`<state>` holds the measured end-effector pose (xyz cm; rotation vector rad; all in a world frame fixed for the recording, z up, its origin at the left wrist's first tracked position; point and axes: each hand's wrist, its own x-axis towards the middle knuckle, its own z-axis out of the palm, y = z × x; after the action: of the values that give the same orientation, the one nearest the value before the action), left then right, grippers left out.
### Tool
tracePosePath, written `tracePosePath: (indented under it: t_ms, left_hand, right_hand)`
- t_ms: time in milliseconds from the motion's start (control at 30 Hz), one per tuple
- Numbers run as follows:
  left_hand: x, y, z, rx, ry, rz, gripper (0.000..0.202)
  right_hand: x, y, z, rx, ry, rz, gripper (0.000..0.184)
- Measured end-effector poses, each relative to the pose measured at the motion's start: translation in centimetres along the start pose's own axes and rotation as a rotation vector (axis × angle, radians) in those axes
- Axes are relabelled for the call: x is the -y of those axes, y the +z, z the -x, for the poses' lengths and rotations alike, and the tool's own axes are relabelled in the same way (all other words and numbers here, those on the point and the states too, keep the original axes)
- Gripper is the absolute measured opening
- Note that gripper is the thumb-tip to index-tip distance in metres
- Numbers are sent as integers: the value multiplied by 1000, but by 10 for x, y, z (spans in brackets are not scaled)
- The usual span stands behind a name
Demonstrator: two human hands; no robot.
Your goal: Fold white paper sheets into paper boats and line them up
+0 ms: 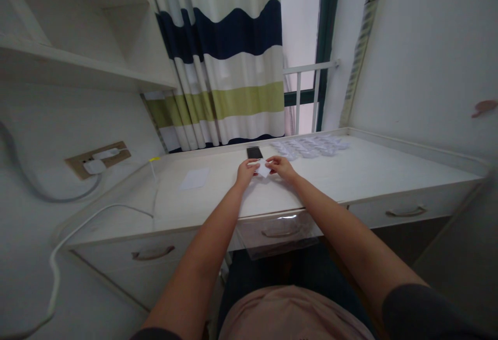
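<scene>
Between my two hands is a small folded piece of white paper (263,169), held just over the desk. My left hand (246,170) pinches its left side, and my right hand (283,167) grips the right side with bent fingers. Right behind them lies a dark phone (254,152), flat on the desk. Rows of several small folded white paper pieces (309,146) sit at the back, to the right of my hands. Over to the left, a flat white sheet of paper (195,178) rests on the desktop.
The white desk (361,171) has drawers along its front, and a clear plastic sheet (278,236) hangs over the middle one. A white cable (112,206) runs across the left end from near the wall socket (97,159). A striped curtain (241,70) hangs behind.
</scene>
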<state>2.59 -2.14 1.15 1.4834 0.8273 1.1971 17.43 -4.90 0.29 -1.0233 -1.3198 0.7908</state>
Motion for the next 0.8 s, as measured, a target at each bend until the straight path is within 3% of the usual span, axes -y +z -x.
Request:
tracePosePath:
  t_ms: [133,300,533,800]
  left_hand:
    - [1,-1,-2,42,-40,53,21]
    - [2,-4,-6,-75,-36,37,21]
    - [-4,-3,3,23,3,57,34]
    - [-7,-3,2,-52,-6,147,29]
  right_hand:
    - [4,-2,0,-102,43,-84,23]
    - [9,-1,3,-77,104,-147,16]
    - [8,-4,3,-137,93,-184,13]
    - [5,-3,2,-97,73,-216,16]
